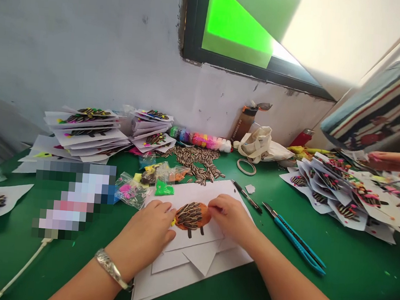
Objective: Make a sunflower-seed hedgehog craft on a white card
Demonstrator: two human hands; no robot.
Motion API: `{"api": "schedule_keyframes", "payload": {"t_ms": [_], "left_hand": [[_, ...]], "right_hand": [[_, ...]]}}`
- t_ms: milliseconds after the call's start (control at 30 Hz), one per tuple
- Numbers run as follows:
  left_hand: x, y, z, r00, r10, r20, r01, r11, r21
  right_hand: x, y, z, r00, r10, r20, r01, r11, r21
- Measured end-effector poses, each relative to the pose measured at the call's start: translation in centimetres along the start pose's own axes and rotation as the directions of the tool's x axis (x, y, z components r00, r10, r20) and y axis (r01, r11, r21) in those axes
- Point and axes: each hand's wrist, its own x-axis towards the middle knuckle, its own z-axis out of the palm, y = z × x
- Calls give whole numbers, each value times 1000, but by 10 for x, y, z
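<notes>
In front of me a hedgehog picture (192,215) of orange clay, with striped sunflower seeds pressed on its back and dark legs, lies on white paper (175,286). My left hand (150,231) rests on the sheet at the picture's left side, by a bit of yellow, fingers stretched out and thumb apart. At the orange clay's right end, the fingertips of my right hand (232,217) are pinched together. What is between them is hidden. More sheets are stacked unevenly beneath, one corner folded.
Loose sunflower seeds (199,161) and clay bags (164,188) lie beyond the paper. A pen (246,196) and blue craft knife (293,238) are on the right. Finished pictures are piled left (87,132) and right (335,193). Another person's hand (393,161) is at far right.
</notes>
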Motion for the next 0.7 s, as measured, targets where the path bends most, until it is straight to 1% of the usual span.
{"api": "schedule_keyframes", "payload": {"t_ms": [33, 67, 133, 200, 267, 367, 433, 500, 600, 700], "left_hand": [[0, 0, 0, 1000, -2, 1, 2, 1000, 2], [0, 0, 0, 1000, -5, 3, 5, 1000, 5], [0, 1, 0, 1000, -14, 5, 13, 1000, 8], [0, 0, 0, 1000, -16, 4, 16, 1000, 9], [0, -1, 1, 1000, -12, -2, 12, 1000, 13], [1, -3, 4, 1000, 0, -16, 0, 1000, 13], [1, -5, 6, 1000, 5, -27, -5, 1000, 7], [1, -5, 6, 1000, 5, -29, -5, 1000, 2], [1, -4, 5, 1000, -2, -18, 2, 1000, 2], [0, -2, 3, 1000, -4, -7, 4, 1000, 8]], "right_hand": [[6, 6, -6, 998, 36, -50, -38, 998, -51], [13, 13, -13, 996, 62, -68, -70, 990, -121], [32, 29, -25, 986, 138, -96, -161, 936, -312], [52, 43, -31, 979, 169, -110, -199, 906, -375], [69, 56, -30, 975, 188, -121, -222, 879, -422], [85, 67, -18, 970, 208, -129, -244, 847, -472], [88, 70, -10, 969, 210, -133, -248, 837, -487], [86, 68, -7, 969, 204, -138, -246, 836, -490], [74, 56, -13, 972, 184, -148, -233, 850, -473], [47, 35, -23, 975, 159, -157, -211, 883, -420]]}}
